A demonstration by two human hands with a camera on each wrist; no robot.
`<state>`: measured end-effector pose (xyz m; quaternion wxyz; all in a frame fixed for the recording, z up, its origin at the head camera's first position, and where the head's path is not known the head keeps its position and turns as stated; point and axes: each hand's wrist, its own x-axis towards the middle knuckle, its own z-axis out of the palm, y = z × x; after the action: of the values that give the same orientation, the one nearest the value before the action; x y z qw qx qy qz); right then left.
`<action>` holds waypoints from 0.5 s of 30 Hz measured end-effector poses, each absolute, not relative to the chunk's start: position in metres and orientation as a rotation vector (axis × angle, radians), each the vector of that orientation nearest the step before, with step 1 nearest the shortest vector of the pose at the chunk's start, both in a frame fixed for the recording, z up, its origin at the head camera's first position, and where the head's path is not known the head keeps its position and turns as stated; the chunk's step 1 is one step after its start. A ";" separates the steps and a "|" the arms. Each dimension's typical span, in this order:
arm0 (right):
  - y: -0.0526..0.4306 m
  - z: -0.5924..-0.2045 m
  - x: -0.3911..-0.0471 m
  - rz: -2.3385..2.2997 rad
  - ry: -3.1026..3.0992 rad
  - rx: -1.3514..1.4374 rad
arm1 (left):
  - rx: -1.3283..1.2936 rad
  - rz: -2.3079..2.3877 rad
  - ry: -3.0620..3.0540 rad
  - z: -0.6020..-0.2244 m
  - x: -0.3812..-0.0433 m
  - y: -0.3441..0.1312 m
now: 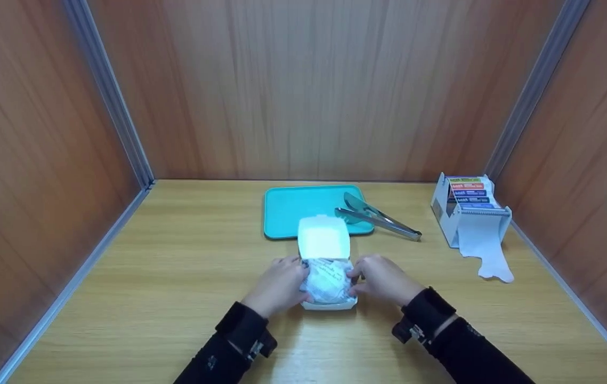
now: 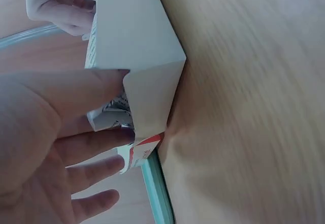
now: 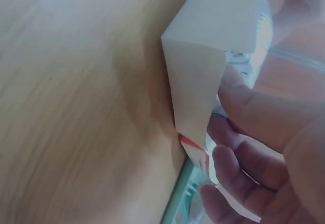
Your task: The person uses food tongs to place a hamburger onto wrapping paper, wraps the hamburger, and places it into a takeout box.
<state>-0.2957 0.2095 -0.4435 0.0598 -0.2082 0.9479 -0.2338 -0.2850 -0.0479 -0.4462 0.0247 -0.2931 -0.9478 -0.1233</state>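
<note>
A white paper box (image 1: 327, 306) stands on the table with its hinged lid (image 1: 324, 237) raised. Inside lies a bundle wrapped in printed paper (image 1: 329, 280); what it wraps is hidden. My left hand (image 1: 282, 282) is at the box's left side, thumb and index finger at the wall's edge beside the wrapper, the other fingers (image 2: 94, 176) extended. From the right, my right hand (image 1: 386, 278) reaches over the opposite wall. Its thumb (image 3: 244, 94) dips inside against the wrapper, while the other fingers are slightly bent and spread along the box.
Behind the box lies a turquoise tray (image 1: 303, 200), with metal tongs (image 1: 383, 220) resting across its right edge. A white dispenser (image 1: 450, 229) at the right holds several small coloured boxes (image 1: 468, 193), a white sheet (image 1: 482, 245) hanging from its front. Wooden panels enclose the table.
</note>
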 end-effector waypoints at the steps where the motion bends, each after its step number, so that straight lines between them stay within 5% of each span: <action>1: 0.208 -0.444 -0.296 -0.728 2.857 -0.604 | -0.894 -0.383 -2.932 -0.447 -0.286 -0.046; 15: 0.200 -0.448 -0.295 -0.572 2.954 -0.680 | -1.018 -0.097 -2.938 -0.449 -0.291 -0.049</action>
<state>-0.2946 0.2002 -0.4476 0.0284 -0.2205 0.9572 -0.1853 -0.2910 -0.0494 -0.4486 0.0155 -0.3272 -0.9443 -0.0313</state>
